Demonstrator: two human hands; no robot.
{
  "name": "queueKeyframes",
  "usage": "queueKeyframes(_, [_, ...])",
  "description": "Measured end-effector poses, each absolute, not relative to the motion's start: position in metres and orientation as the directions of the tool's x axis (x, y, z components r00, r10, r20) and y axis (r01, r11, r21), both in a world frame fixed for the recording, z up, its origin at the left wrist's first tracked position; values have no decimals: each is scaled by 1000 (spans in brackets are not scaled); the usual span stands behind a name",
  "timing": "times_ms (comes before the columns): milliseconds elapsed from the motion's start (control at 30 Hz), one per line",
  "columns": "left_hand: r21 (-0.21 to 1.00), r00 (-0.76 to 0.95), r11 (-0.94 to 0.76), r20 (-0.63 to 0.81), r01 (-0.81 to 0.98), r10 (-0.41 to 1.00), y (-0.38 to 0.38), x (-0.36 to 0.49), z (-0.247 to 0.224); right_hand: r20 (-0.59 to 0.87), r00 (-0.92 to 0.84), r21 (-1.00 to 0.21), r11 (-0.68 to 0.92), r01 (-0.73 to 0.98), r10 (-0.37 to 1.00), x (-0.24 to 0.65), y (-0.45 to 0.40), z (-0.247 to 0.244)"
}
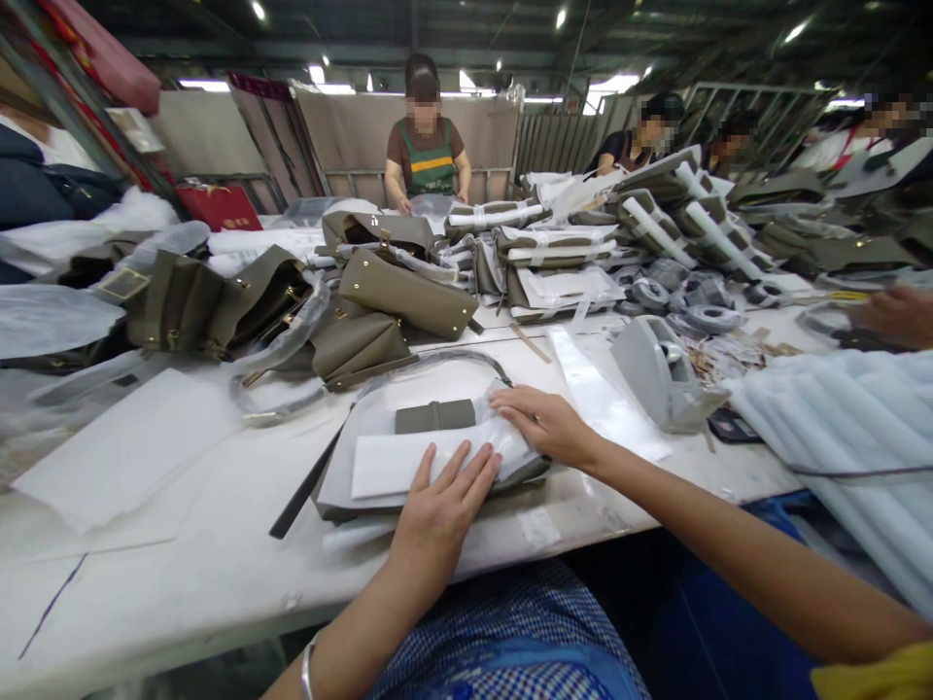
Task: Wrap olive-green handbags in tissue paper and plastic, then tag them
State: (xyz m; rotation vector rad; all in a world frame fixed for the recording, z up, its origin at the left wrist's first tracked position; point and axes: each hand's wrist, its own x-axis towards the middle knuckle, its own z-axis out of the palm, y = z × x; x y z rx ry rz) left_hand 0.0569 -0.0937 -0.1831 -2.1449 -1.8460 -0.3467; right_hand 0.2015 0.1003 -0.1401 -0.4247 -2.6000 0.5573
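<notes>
An olive handbag (435, 415) lies flat on the white table (219, 544) in front of me, mostly covered by white foam sheet (386, 465). Its handle arches toward the back, and a dark strap (306, 486) sticks out at its left. My left hand (444, 506) rests on the foam with fingers spread and nothing gripped. My right hand (539, 418) lies over the bag's right end, on the translucent wrapping, its fingers stretched out side by side. The bag's right edge is partly hidden under that hand.
Olive bags (408, 292) are heaped behind, with wrapped bags (561, 248) farther right. A grey tape dispenser (656, 374) stands right of my right hand. White foam sheets (846, 418) lie at the right, thin white sheets (123, 447) at the left. A person (428, 156) stands across the table.
</notes>
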Motion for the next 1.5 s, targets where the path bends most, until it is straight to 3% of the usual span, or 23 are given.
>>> queueKeyframes(67, [-32, 140, -137, 340, 990, 930, -94, 58, -183, 542, -713, -468, 864, 183, 445, 238, 83, -145])
queueKeyframes(133, [-1, 136, -143, 322, 990, 937, -95, 58, -182, 630, -668, -402, 902, 155, 395, 274, 62, -153])
queueKeyframes(267, [42, 126, -145, 304, 989, 944, -95, 59, -180, 520, -831, -266, 962, 62, 198, 316, 31, -179])
queueKeyframes(400, [35, 126, -143, 297, 989, 946, -95, 60, -178, 426, -888, -246, 967, 69, 172, 312, 26, -197])
queueKeyframes(967, [6, 109, -116, 296, 993, 949, -96, 63, -177, 581, -812, -189, 980, -68, 56, 285, 13, -194])
queueKeyframes(1100, [16, 119, -129, 295, 991, 948, -95, 65, -177, 593, -805, -119, 990, -75, 11, 290, -1, -176])
queueKeyframes(1300, [-1, 146, -154, 321, 988, 936, -95, 64, -177, 651, -754, 97, 995, -32, -87, 274, 18, -149])
queueKeyframes(1500, [21, 153, -168, 310, 986, 938, -95, 64, -176, 627, -778, 78, 997, 6, -45, 259, 37, -157])
